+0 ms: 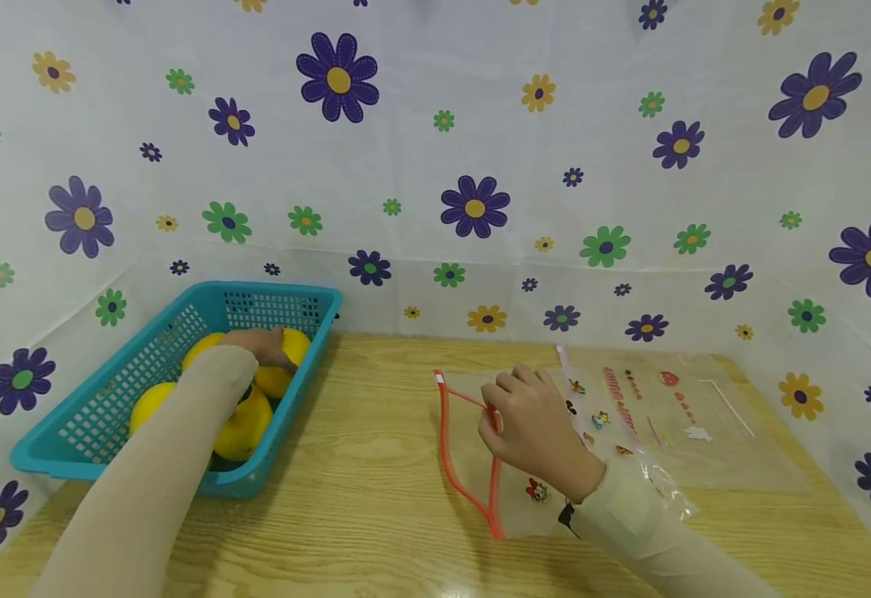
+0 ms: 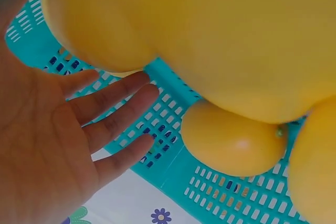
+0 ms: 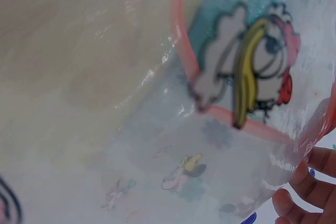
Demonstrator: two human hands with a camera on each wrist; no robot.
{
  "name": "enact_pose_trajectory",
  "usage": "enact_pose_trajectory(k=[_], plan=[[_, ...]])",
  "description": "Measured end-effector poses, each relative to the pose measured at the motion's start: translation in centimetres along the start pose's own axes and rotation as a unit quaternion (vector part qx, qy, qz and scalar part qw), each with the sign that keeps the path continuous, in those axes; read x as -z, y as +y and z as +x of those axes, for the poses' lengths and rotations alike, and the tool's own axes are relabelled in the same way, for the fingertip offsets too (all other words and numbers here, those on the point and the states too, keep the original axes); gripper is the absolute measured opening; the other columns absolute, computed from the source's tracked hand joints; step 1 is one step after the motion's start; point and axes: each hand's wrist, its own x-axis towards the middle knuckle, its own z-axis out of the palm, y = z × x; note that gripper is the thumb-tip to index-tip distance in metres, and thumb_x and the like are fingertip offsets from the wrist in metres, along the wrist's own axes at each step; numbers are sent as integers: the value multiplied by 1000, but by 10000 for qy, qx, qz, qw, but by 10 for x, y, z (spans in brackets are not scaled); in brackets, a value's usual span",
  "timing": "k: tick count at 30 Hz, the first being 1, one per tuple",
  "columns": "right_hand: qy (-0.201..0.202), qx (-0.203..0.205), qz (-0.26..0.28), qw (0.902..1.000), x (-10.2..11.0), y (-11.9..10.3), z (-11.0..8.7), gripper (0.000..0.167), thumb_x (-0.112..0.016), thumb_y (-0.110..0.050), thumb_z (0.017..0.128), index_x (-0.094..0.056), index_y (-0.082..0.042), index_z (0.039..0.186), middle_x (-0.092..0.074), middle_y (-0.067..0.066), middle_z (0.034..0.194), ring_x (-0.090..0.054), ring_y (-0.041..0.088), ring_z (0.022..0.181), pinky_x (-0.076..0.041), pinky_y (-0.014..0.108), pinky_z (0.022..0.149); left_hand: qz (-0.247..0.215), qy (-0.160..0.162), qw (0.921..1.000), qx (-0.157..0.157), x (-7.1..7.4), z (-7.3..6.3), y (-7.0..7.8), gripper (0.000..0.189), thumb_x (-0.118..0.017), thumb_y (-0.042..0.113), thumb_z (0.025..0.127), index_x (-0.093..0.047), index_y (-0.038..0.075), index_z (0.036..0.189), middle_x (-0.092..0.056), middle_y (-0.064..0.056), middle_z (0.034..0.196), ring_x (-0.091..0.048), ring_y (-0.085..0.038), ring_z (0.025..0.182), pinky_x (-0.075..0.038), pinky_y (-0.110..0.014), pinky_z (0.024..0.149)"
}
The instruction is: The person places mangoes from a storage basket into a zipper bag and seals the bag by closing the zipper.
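Observation:
My left hand [image 1: 256, 345] reaches down into a teal plastic basket [image 1: 35, 458] on the left, among several smooth yellow fruits [image 1: 242, 428]. In the left wrist view its fingers [image 2: 113, 124] are spread and fairly straight beside one large yellow fruit [image 2: 94, 24], with the thumb near its upper edge. A smaller-looking yellow fruit [image 2: 233, 137] with a green stem end lies against the basket's slotted wall. My right hand [image 1: 535, 423] pinches the red rim of a clear zip bag [image 1: 517, 507] printed with cartoon figures, whose mouth gapes toward the basket.
Another clear printed bag [image 1: 749, 457] lies flat on the right of the wooden table [image 1: 360, 482], partly under the first one. A white flowered sheet [image 1: 420, 158] stands behind and on both sides.

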Motion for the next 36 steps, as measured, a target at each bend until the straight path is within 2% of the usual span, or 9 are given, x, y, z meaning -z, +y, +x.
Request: enact_pose_trajectory(k=[6,10,13,18,23,29,36], plan=[[4,-42,3,10000,0,1,1,7,-66,-14,72,-59,-15,69,-53,-4,64,-44,15,65,-33,28,61,-21,-111,9999,-41,3,2,2,99,-60,44,81,-8,-12,145,-22,-37,145,-33,-52,128,-33,-60,102],[2,-58,22,10000,0,1,1,7,-65,-14,72,-59,-15,69,-53,-4,64,-44,16,65,-33,28,61,-53,-82,9999,-24,5,3,4,86,-62,39,78,-28,-11,139,-40,-33,136,-48,-42,112,-44,-52,93],[8,-57,26,10000,0,1,1,6,-66,-14,72,-60,-15,70,-54,-4,65,-44,16,65,-33,28,61,-17,-81,10000,16,5,7,5,77,-63,37,77,-39,-10,132,-48,-30,129,-52,-34,101,-48,-47,85],[-7,-37,-17,10000,0,1,1,5,-66,-15,72,-61,-15,71,-55,-4,66,-44,15,65,-34,28,61,86,-101,9999,63,3,12,6,72,-60,37,78,-42,-9,131,-49,-29,128,-53,-32,98,-48,-44,81],[-40,-21,-19,10000,0,1,2,6,-66,-15,72,-60,-15,70,-55,-4,66,-44,15,65,-35,29,62,113,-34,9999,110,2,11,9,67,-58,36,80,-44,-8,129,-52,-27,122,-52,-30,94,-48,-43,81],[-76,-15,-5,10000,0,1,2,7,-66,-16,73,-60,-15,70,-55,-4,66,-44,15,66,-35,29,62,62,-35,9998,194,1,10,10,77,-57,39,81,-34,-10,137,-45,-31,132,-53,-34,102,-48,-45,85],[-29,5,48,10000,-1,1,2,8,-66,-15,73,-59,-15,69,-53,-4,65,-43,15,65,-33,28,62,-77,-17,9989,458,0,14,7,71,-56,43,81,-47,-8,130,-48,-31,130,-56,-33,98,-51,-41,80]])
